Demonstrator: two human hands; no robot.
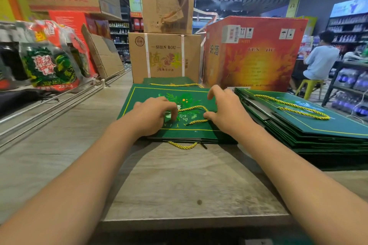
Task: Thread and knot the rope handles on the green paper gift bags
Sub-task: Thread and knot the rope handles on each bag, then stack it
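Observation:
A flat green paper gift bag (143, 95) with a leaf print lies on the wooden table, in the middle, on top of other green bags. A yellow twisted rope (194, 108) loops across its face. My left hand (153, 114) rests on the bag and pinches the rope's left end. My right hand (225, 109) grips the rope's right part between thumb and fingers. Another yellow rope loop (182, 146) hangs out under the bag's near edge. A further rope (175, 85) shows at the far edge.
A tall stack of flat green bags (318, 131) with a yellow rope handle (298, 108) on top sits at the right. Cardboard boxes (165, 55) and a red carton (254, 51) stand behind. Packaged goods (49, 61) line the left. A person sits on a stool (310, 85) at far right.

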